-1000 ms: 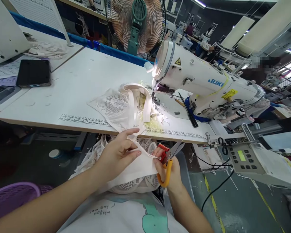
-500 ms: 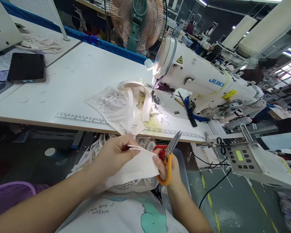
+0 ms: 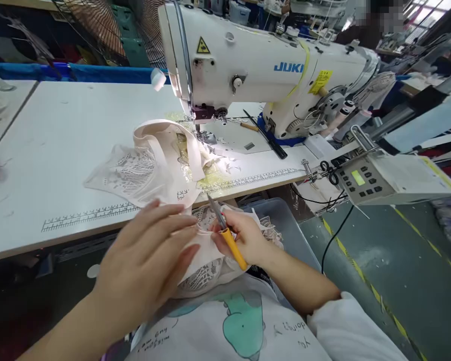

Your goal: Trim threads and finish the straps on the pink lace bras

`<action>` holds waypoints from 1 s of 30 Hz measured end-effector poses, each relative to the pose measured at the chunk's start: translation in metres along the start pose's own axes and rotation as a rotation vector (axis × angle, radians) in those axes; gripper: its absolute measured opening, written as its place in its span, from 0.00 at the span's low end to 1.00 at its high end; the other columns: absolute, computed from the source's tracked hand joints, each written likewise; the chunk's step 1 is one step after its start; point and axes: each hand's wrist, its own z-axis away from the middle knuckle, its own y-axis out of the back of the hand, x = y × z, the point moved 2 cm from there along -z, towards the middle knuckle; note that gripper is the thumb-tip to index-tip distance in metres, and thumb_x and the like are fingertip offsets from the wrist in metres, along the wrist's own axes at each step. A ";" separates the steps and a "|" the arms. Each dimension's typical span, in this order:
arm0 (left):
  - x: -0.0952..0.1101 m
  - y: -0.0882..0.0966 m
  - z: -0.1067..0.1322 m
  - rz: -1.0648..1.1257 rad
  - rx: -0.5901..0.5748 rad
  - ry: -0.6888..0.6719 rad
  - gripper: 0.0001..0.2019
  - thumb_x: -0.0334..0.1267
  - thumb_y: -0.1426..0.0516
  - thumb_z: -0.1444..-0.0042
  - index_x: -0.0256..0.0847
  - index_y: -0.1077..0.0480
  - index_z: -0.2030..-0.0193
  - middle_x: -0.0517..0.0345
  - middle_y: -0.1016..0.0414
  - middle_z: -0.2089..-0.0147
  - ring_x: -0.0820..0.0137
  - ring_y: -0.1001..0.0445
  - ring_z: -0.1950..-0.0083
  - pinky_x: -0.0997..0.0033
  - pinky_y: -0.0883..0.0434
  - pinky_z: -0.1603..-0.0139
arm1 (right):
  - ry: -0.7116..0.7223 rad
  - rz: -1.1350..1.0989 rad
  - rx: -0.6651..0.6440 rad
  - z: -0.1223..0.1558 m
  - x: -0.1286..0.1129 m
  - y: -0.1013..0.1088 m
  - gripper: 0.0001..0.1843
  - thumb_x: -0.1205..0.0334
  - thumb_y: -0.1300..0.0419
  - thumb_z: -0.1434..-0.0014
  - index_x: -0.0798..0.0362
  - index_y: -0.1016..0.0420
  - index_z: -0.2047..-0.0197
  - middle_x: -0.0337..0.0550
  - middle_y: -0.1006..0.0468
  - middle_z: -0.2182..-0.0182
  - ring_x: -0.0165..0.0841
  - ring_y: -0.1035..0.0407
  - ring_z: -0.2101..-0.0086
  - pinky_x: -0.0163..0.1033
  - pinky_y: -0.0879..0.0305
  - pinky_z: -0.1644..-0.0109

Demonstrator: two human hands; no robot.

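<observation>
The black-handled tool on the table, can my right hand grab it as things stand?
Probably not freely: your right hand holds the scissors and seems to pinch the white fabric. Still, nothing appears to block the way to the black-handled tool.

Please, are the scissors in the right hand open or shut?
The scissors look shut: their blades show as one narrow point. They are seen nearly edge-on, so a slight gap could be hidden.

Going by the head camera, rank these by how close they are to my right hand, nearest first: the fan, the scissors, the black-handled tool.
1. Scissors: held in the right hand.
2. Black-handled tool: on the table, ahead and slightly right.
3. Fan: beyond the table's far edge, left.
</observation>
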 end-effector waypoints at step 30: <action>-0.014 0.030 -0.037 0.438 -0.159 0.653 0.13 0.49 0.49 0.46 0.41 0.36 0.68 0.62 0.35 0.75 0.74 0.38 0.75 0.77 0.40 0.78 | 0.220 -0.276 0.313 -0.022 -0.047 0.011 0.09 0.63 0.42 0.50 0.54 0.40 0.77 0.36 0.36 0.79 0.26 0.41 0.77 0.32 0.42 0.73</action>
